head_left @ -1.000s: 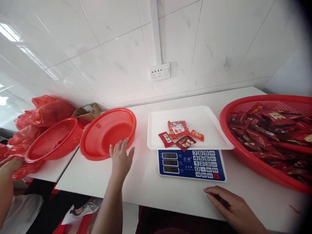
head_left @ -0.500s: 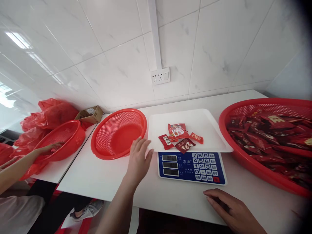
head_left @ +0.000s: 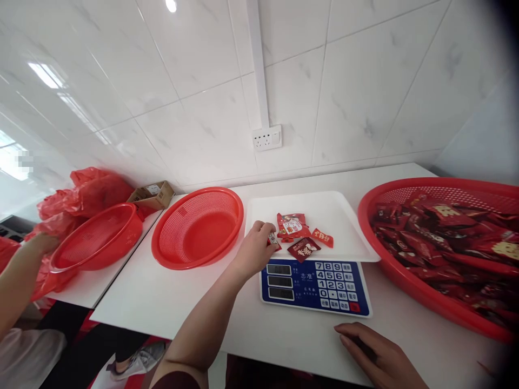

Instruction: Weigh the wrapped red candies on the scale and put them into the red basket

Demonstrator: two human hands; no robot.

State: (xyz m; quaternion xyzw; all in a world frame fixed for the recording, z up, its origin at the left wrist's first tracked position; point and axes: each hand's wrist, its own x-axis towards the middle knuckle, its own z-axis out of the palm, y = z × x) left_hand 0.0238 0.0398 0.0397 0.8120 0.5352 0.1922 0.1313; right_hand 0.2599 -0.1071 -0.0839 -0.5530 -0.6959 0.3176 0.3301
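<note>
My left hand (head_left: 254, 249) reaches over the near left corner of the white scale tray (head_left: 328, 205) and pinches a small red packet (head_left: 273, 239). Beside it on the tray lie three more red snack packets (head_left: 300, 232). The blue electronic scale (head_left: 316, 285) sits under the tray with its keypad facing me. My right hand (head_left: 377, 356) rests flat on the white table (head_left: 170, 302) near the front edge, fingers stretched out, holding nothing.
An empty red mesh basket (head_left: 198, 227) stands left of the scale. A large red basket (head_left: 441, 243) full of red packets fills the right. Another person's arm (head_left: 16, 281) holds a second red basket (head_left: 93, 237) at far left, by red bags and a cardboard box (head_left: 153, 194).
My left hand moved right from the empty basket's rim to the tray and closed on a red packet. The other person's arm shifted on the far-left basket. My right hand stayed put.
</note>
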